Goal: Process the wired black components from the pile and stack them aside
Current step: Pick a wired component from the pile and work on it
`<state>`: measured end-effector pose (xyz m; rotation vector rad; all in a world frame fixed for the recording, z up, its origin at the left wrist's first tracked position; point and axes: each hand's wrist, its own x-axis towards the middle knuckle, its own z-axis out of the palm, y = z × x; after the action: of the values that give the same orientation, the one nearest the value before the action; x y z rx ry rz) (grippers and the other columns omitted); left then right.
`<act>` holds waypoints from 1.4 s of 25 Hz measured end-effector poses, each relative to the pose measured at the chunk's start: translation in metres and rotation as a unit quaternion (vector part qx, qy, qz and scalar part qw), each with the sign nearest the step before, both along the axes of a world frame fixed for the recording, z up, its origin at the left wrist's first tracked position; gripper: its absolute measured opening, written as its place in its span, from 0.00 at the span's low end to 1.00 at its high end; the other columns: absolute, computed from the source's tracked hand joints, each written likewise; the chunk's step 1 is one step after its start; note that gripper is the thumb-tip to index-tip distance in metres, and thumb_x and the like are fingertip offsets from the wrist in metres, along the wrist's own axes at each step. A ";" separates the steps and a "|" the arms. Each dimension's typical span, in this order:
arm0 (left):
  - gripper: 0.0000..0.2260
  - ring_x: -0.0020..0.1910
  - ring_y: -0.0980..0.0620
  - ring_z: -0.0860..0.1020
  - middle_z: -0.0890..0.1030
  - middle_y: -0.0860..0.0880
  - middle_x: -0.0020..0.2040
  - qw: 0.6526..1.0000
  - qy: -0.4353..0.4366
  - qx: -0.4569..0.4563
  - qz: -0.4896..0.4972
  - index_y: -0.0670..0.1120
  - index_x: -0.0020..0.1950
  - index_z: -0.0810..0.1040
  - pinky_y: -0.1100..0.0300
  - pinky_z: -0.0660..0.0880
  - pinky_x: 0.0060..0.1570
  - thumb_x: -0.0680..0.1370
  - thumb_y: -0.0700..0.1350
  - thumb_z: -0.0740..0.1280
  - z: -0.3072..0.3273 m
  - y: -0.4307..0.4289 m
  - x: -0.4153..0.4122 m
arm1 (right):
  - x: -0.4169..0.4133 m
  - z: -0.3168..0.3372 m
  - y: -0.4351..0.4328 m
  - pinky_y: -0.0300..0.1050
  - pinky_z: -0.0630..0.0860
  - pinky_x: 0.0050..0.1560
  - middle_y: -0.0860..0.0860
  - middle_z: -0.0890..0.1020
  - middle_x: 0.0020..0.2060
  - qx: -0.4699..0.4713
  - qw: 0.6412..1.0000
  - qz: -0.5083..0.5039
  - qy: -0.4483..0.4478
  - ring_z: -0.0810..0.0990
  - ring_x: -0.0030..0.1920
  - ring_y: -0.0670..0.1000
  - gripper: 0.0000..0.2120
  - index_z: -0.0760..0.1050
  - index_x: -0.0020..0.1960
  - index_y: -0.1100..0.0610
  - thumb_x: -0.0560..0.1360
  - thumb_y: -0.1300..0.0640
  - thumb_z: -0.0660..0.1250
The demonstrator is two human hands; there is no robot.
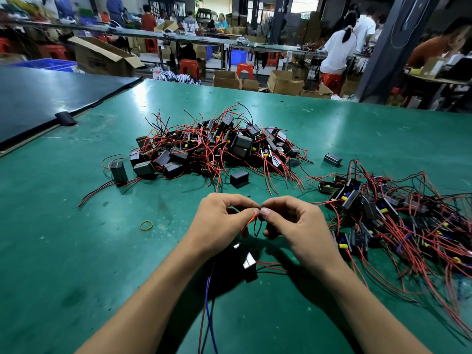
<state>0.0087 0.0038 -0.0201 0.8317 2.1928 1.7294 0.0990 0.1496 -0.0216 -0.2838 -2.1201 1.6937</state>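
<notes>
While pinching thin red wire ends [256, 221] between left hand [224, 221] and right hand [293, 223], small black boxy component [249, 267] dangling below over green bench [76, 251]. Tangled unprocessed pile [209, 146] ahead large; done heap [388, 213] at right. Roughly midway.

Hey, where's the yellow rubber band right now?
The yellow rubber band lies flat on the green table, just left of the left hand and nearer the camera than the big pile of wired parts.
</notes>
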 end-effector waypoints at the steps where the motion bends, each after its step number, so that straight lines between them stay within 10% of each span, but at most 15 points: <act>1: 0.04 0.30 0.52 0.80 0.84 0.50 0.33 1.000 0.013 -0.010 -0.002 0.48 0.44 0.86 0.62 0.75 0.33 0.75 0.40 0.72 0.001 0.000 0.001 | 0.000 0.001 0.000 0.42 0.81 0.37 0.53 0.86 0.37 0.016 1.000 -0.001 -0.006 0.85 0.33 0.54 0.03 0.83 0.46 0.55 0.75 0.63 0.73; 6: 0.04 0.42 0.51 0.84 0.86 0.49 0.41 0.999 -0.002 -0.014 -0.051 0.43 0.48 0.85 0.58 0.80 0.48 0.74 0.38 0.73 0.001 0.003 0.004 | 0.004 0.008 0.010 0.36 0.75 0.31 0.54 0.86 0.37 0.009 0.998 0.010 -0.065 0.84 0.33 0.51 0.01 0.83 0.44 0.56 0.74 0.60 0.75; 15: 0.03 0.35 0.53 0.81 0.86 0.45 0.37 0.999 -0.036 0.030 -0.028 0.42 0.43 0.85 0.59 0.79 0.40 0.72 0.34 0.74 0.004 0.004 0.007 | 0.005 0.010 0.015 0.42 0.79 0.34 0.51 0.83 0.35 -0.056 0.995 0.052 -0.070 0.81 0.32 0.50 0.02 0.83 0.44 0.59 0.74 0.60 0.74; 23: 0.04 0.34 0.55 0.81 0.85 0.47 0.35 0.999 -0.013 0.026 -0.023 0.44 0.41 0.86 0.60 0.79 0.40 0.72 0.35 0.74 0.004 0.004 0.008 | 0.006 0.014 0.011 0.38 0.69 0.30 0.48 0.76 0.23 0.162 0.985 -0.023 -0.051 0.73 0.26 0.46 0.08 0.81 0.38 0.53 0.76 0.53 0.72; 30: 0.03 0.37 0.56 0.82 0.86 0.45 0.38 0.998 -0.038 0.026 -0.048 0.42 0.43 0.85 0.67 0.77 0.41 0.73 0.34 0.73 0.002 0.005 0.008 | -0.004 0.011 0.000 0.36 0.57 0.24 0.48 0.65 0.26 -0.226 0.959 0.002 -0.172 0.60 0.22 0.46 0.12 0.71 0.33 0.55 0.75 0.60 0.66; 35: 0.02 0.38 0.54 0.83 0.86 0.46 0.38 0.996 -0.067 0.046 -0.024 0.43 0.42 0.86 0.66 0.77 0.42 0.73 0.37 0.74 0.001 0.002 0.004 | 0.004 0.005 0.007 0.36 0.71 0.29 0.44 0.81 0.34 0.099 0.994 -0.025 -0.033 0.76 0.27 0.47 0.03 0.80 0.44 0.52 0.75 0.56 0.73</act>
<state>0.0126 0.0057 -0.0193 0.7575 2.0052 1.8191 0.1030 0.1568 -0.0168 -0.3359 -2.2882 1.4523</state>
